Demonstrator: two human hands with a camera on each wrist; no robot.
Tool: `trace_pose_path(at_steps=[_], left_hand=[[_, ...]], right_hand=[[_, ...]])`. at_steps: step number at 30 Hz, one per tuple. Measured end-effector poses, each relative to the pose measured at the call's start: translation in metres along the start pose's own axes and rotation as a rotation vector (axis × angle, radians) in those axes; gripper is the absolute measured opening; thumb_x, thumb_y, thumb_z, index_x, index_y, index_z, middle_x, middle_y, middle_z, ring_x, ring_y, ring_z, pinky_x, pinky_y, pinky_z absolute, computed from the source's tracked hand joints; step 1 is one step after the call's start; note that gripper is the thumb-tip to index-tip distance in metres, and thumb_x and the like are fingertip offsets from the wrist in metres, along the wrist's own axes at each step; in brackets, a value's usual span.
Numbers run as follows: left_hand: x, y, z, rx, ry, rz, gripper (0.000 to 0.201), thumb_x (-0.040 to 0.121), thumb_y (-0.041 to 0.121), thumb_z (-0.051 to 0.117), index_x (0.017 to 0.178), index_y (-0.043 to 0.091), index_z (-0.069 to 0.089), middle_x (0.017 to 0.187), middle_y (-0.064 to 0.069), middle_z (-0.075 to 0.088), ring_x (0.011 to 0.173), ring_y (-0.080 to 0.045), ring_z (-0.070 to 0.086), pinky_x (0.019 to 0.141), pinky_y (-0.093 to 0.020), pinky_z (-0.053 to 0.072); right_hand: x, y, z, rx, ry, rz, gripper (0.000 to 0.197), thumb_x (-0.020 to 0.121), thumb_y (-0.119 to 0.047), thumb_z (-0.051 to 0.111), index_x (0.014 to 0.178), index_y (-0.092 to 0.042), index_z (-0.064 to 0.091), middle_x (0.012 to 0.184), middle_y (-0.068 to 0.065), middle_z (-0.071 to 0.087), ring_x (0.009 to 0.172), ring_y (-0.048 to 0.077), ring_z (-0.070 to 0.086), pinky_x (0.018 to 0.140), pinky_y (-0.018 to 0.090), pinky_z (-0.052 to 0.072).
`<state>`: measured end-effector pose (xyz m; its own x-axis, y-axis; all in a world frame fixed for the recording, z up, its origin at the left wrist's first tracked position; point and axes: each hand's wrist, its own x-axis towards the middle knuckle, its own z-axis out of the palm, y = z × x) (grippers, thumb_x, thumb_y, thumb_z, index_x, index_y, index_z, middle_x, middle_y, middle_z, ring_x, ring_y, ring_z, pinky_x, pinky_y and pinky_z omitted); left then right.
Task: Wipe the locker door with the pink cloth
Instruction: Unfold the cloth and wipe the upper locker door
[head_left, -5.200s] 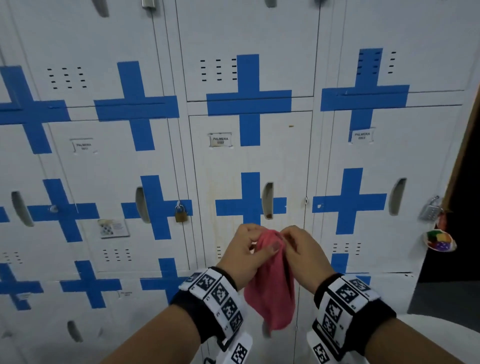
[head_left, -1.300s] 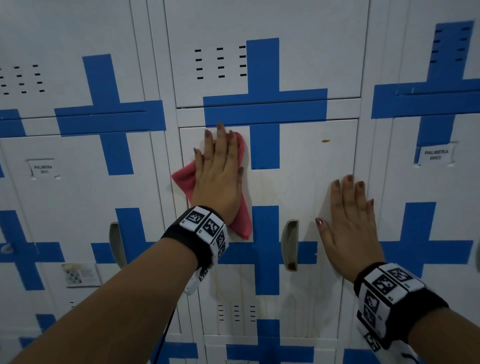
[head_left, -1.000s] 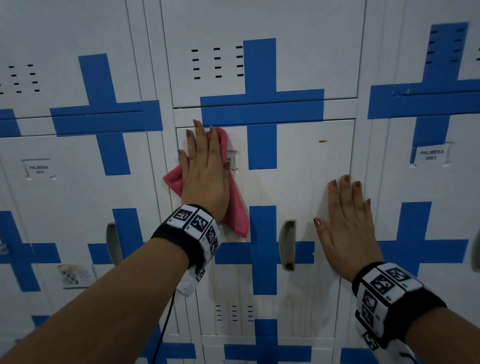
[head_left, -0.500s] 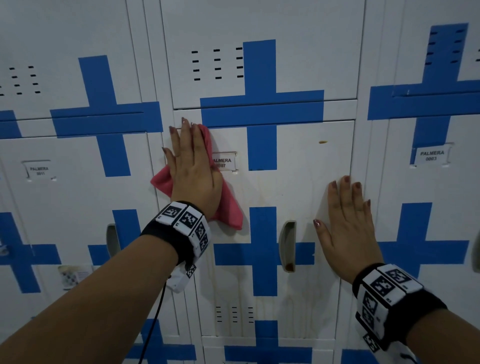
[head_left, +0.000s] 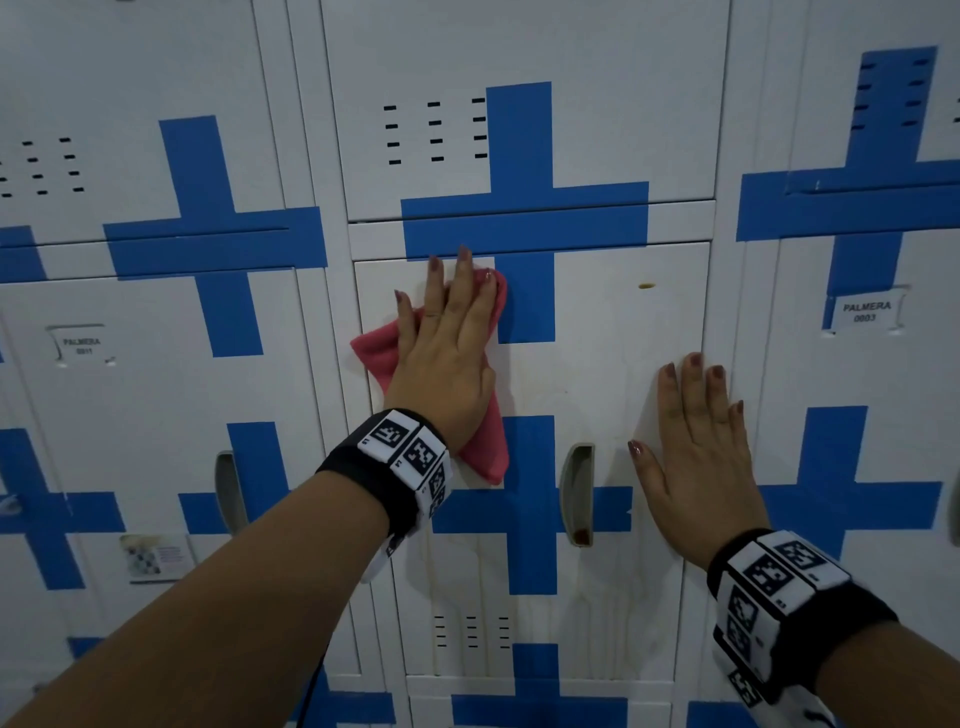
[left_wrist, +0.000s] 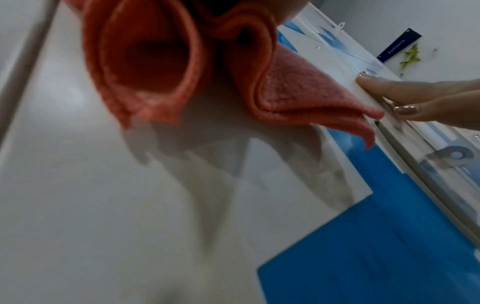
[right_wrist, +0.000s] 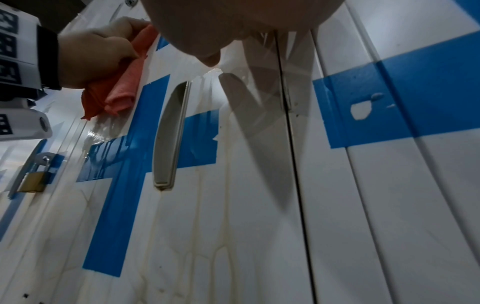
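The middle white locker door (head_left: 613, 364) carries blue cross tape and yellowish streaks. My left hand (head_left: 447, 353) lies flat on the pink cloth (head_left: 376, 345) and presses it against the door's upper left, fingertips at the top edge. Folds of the cloth (left_wrist: 285, 92) bunch under the palm in the left wrist view. My right hand (head_left: 696, 457) lies flat with straight fingers on the door's right edge and holds nothing. In the right wrist view the left hand (right_wrist: 98, 51) and the cloth (right_wrist: 122, 92) show above the door's recessed handle (right_wrist: 171, 133).
Neighbouring lockers with blue crosses surround the door. A recessed handle (head_left: 576, 493) sits mid-door and vent slots (head_left: 470, 631) lie below it. A label (head_left: 865, 312) is on the right locker. A brass padlock (right_wrist: 32, 181) hangs on the left locker.
My left hand has slid the pink cloth to the right along the top of the door, covering the name label again. The right hand has stayed in place.
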<state>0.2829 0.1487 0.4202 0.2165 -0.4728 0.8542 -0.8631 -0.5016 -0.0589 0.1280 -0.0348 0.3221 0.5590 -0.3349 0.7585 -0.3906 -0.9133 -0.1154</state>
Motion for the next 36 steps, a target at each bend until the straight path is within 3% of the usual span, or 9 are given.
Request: trace_pose_path(at_steps=[3, 6, 9, 15, 19, 23, 27, 31, 36], left_hand=[[-0.002, -0.003, 0.002, 0.019, 0.036, 0.045, 0.074, 0.086, 0.009, 0.044, 0.151, 0.019, 0.01, 0.156, 0.006, -0.014, 0.141, -0.018, -0.022, 0.108, -0.042, -0.022], [-0.007, -0.011, 0.003, 0.002, 0.134, 0.046, 0.069, 0.086, 0.001, 0.049, 0.148, 0.016, 0.023, 0.15, 0.002, 0.011, 0.142, -0.028, 0.002, 0.113, -0.046, -0.012], [-0.011, -0.017, 0.002, 0.013, 0.189, -0.005, 0.069, 0.086, 0.005, 0.055, 0.147, 0.018, 0.026, 0.139, 0.002, 0.02, 0.136, -0.024, 0.013, 0.115, -0.034, -0.012], [-0.018, -0.03, -0.006, 0.1, 0.125, -0.039, 0.06, 0.089, 0.018, 0.041, 0.147, 0.019, 0.025, 0.147, -0.002, 0.035, 0.131, -0.024, 0.025, 0.105, -0.05, 0.026], [-0.021, -0.022, -0.004, -0.025, 0.085, -0.075, 0.06, 0.09, 0.015, 0.024, 0.15, 0.02, 0.014, 0.156, 0.002, 0.017, 0.143, -0.014, 0.008, 0.115, -0.033, 0.001], [-0.02, -0.012, 0.007, -0.055, 0.05, 0.026, 0.069, 0.09, -0.001, 0.037, 0.149, 0.015, 0.005, 0.154, 0.004, -0.009, 0.141, -0.008, -0.014, 0.112, -0.02, -0.017], [-0.02, -0.015, 0.011, -0.039, 0.021, 0.116, 0.078, 0.083, -0.006, 0.046, 0.146, 0.01, 0.003, 0.153, 0.0, -0.004, 0.141, -0.01, -0.008, 0.114, -0.022, -0.014], [-0.025, -0.019, 0.015, 0.093, 0.027, 0.256, 0.086, 0.071, -0.012, 0.057, 0.146, 0.003, 0.017, 0.155, -0.01, 0.015, 0.142, -0.025, 0.01, 0.112, -0.043, 0.014], [-0.032, -0.019, 0.018, 0.24, -0.073, 0.359, 0.095, 0.065, -0.008, 0.062, 0.146, 0.008, 0.014, 0.154, -0.004, 0.013, 0.14, -0.027, 0.013, 0.109, -0.051, 0.015]], right_hand=[[0.0, 0.001, 0.0, 0.0, 0.003, -0.004, 0.07, 0.093, -0.046, 0.017, 0.147, -0.02, -0.019, 0.154, -0.001, -0.026, 0.142, 0.017, -0.019, 0.113, 0.029, -0.017], [0.0, 0.002, 0.0, -0.002, 0.006, -0.008, 0.07, 0.093, -0.045, 0.018, 0.148, -0.019, -0.017, 0.154, -0.002, -0.026, 0.142, 0.017, -0.019, 0.113, 0.029, -0.017], [0.0, 0.002, 0.001, -0.003, 0.015, -0.007, 0.07, 0.093, -0.045, 0.019, 0.148, -0.019, -0.016, 0.154, -0.001, -0.025, 0.143, 0.017, -0.018, 0.113, 0.03, -0.016], [0.0, 0.001, 0.002, -0.007, 0.021, -0.006, 0.069, 0.093, -0.045, 0.018, 0.148, -0.019, -0.015, 0.155, 0.002, -0.022, 0.143, 0.019, -0.017, 0.114, 0.032, -0.014], [0.0, 0.0, 0.001, -0.008, 0.02, -0.004, 0.069, 0.093, -0.044, 0.018, 0.148, -0.019, -0.016, 0.155, 0.001, -0.024, 0.143, 0.019, -0.018, 0.114, 0.031, -0.014], [0.0, -0.001, 0.002, -0.006, 0.022, 0.0, 0.07, 0.092, -0.044, 0.018, 0.147, -0.02, -0.019, 0.155, 0.001, -0.024, 0.143, 0.019, -0.018, 0.114, 0.032, -0.015], [0.0, -0.001, 0.001, -0.005, 0.019, 0.001, 0.07, 0.093, -0.044, 0.018, 0.147, -0.02, -0.019, 0.154, 0.001, -0.024, 0.143, 0.018, -0.018, 0.114, 0.031, -0.015], [0.001, -0.001, 0.001, -0.016, 0.016, 0.006, 0.07, 0.092, -0.044, 0.018, 0.147, -0.02, -0.019, 0.154, 0.0, -0.025, 0.142, 0.017, -0.019, 0.114, 0.031, -0.015], [0.0, 0.0, 0.0, -0.021, 0.003, 0.007, 0.07, 0.092, -0.045, 0.017, 0.147, -0.02, -0.018, 0.154, -0.001, -0.026, 0.142, 0.017, -0.02, 0.112, 0.029, -0.018]])
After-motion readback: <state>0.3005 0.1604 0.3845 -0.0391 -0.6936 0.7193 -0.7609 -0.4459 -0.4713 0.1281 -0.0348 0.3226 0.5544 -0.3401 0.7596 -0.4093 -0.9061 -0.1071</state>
